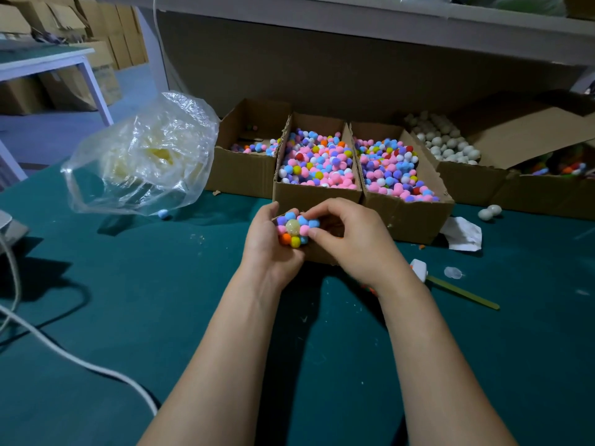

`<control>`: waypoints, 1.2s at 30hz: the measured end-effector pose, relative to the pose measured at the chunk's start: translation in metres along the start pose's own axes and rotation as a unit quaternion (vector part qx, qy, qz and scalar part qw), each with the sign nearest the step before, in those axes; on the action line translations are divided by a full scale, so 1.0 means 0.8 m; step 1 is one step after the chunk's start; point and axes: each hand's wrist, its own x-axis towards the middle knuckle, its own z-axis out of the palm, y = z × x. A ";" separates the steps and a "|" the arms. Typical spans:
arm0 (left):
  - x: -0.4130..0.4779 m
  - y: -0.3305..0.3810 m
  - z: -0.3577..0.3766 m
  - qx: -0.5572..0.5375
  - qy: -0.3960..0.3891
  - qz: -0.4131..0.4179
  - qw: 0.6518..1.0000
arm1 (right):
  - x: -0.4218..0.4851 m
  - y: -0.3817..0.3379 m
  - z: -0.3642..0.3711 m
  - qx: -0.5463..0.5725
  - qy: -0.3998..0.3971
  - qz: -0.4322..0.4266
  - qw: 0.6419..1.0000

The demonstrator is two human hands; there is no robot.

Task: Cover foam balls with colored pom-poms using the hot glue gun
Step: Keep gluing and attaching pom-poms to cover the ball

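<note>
Two hands hold the work. My left hand point(264, 244) grips the foam ball point(293, 226), fingers curled behind it; my right hand point(349, 241) pinches its right side. Pom-poms point(295, 241) ring one bare glossy patch. The ball is above the green table point(161, 317), near the cardboard boxes point(315, 192).

a green desk point(128, 300) met a dark back panel point(322, 69) under a pale shelf point(354, 22). past its left edge stood a white table point(48, 59) and stacked cartons point(106, 27) in dim light.
</note>
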 end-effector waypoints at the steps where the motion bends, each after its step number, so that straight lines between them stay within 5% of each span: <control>1: 0.000 0.000 0.000 0.003 -0.001 -0.002 1.000 | 0.000 0.000 0.000 -0.004 0.004 -0.002 1.000; 20: -0.008 0.000 0.006 -0.033 0.011 -0.005 0.999 | 0.002 0.006 0.004 0.017 0.010 0.003 1.000; 25: -0.003 0.001 0.008 -0.095 0.044 0.045 0.994 | 0.025 0.010 -0.011 0.142 0.186 0.064 0.970; 28: -0.001 -0.001 0.007 -0.117 0.041 0.054 0.991 | 0.064 0.000 -0.008 0.065 0.218 0.063 0.972; 33: 0.000 -0.002 0.005 -0.126 0.039 0.075 0.988 | 0.118 -0.004 0.002 -0.045 0.136 0.067 0.987; 36: 0.001 -0.003 0.004 -0.131 0.039 0.085 0.987 | 0.116 0.012 -0.016 -0.055 0.226 0.109 0.966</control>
